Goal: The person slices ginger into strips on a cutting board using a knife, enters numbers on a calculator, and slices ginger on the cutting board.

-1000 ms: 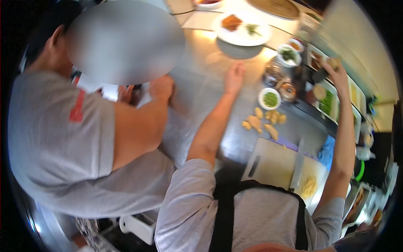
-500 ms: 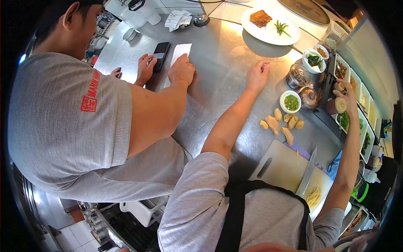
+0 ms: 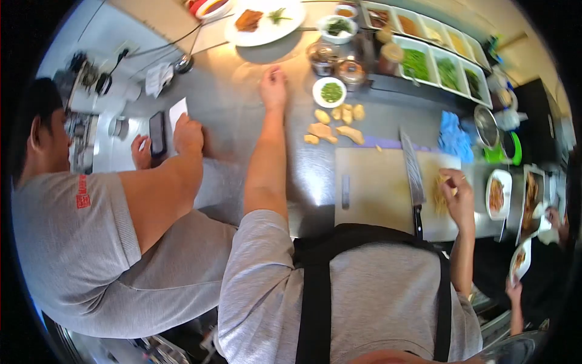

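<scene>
My left hand (image 3: 274, 91) hangs over the steel counter below the white plate, its fingers curled together with nothing visible in them. At the right end of the cutting board (image 3: 376, 182), my right hand (image 3: 458, 193) is down at a pile of thin yellow strips (image 3: 441, 197), its fingertips pinched on some of them. A large knife (image 3: 412, 173) lies across the board, black handle toward me, left of that hand. Peeled ginger-like pieces (image 3: 321, 130) lie beyond the board, near a white bowl of chopped greens (image 3: 331, 92).
A co-worker (image 3: 79, 242) leans on the counter at left, hands by a phone (image 3: 157, 133) and white paper (image 3: 178, 112). Ingredient trays (image 3: 415, 64) line the back right. Blue cloth (image 3: 454, 136) lies beyond the board. Another person's hand (image 3: 514, 290) holds a dish at far right.
My right hand has left the ingredient trays and come down to the yellow strips. My left hand remains over the counter. The view has turned right, bringing another person into sight.
</scene>
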A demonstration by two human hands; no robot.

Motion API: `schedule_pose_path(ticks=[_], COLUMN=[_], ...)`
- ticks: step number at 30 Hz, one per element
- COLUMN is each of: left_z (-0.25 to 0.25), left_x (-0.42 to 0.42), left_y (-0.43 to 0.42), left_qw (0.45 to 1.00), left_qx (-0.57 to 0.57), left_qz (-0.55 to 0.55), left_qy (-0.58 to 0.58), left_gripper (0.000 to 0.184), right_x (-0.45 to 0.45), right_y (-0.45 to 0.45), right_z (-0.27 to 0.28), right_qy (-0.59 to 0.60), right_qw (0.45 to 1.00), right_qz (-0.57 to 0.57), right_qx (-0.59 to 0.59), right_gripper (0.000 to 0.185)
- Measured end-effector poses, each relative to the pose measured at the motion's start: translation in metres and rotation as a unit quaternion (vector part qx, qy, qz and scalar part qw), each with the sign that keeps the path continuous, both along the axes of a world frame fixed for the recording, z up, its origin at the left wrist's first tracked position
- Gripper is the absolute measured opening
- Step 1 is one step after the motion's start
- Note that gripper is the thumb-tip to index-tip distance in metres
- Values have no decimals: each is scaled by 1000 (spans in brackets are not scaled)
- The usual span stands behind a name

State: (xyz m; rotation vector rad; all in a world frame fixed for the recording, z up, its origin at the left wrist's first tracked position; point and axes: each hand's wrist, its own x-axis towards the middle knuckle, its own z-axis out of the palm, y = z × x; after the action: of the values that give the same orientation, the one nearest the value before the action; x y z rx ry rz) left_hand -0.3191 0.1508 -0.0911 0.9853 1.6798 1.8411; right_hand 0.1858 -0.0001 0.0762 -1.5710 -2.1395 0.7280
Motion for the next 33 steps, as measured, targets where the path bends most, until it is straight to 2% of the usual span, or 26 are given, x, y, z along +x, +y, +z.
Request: schedule_pose_path(ticks=[6, 12, 15, 18, 20, 21, 24, 28, 29, 33], left_z=[14, 24, 26, 35, 61, 72, 80, 80, 83, 86], left_x=[20, 45, 55, 66, 91, 101, 109, 107, 109, 135], left_y=[-47, -105, -118, -131, -144, -148, -148, -148, -149, -152], left_qw=[999, 999, 997, 994, 983, 971, 949, 929, 927, 913], left_qx=[-21, -38, -55, -95, -76, -65, -91, -121, -116, -115], left_qz=[-17, -16, -17, -44, -57, -64, -121, -117, -118, -168], left_qy=[-29, 3, -44, 20, 154, 221, 276, 330, 337, 354], left_gripper=[19, 18, 18, 16, 15, 14, 14, 14, 14, 14], right_x=[9, -11, -21, -25, -27, -23, -24, -8, -2, -4], right_y=[-95, -120, -123, -121, -119, -118, -123, -135, -141, -155], right_z=[-28, -35, -39, -49, -50, -59, -26, -37, -50, -40], right_qy=[-57, -75, -117, -114, -115, -52, 25, 107, 110, 158], right_qw=[993, 994, 992, 992, 991, 994, 985, 952, 958, 923], right_qz=[-95, -74, -46, -47, -74, -63, -118, -174, -166, -210], right_qx=[-50, 3, 16, 30, 6, 73, -124, -226, -204, -282], right_gripper=[37, 49, 56, 59, 59, 58, 53, 47, 45, 41])
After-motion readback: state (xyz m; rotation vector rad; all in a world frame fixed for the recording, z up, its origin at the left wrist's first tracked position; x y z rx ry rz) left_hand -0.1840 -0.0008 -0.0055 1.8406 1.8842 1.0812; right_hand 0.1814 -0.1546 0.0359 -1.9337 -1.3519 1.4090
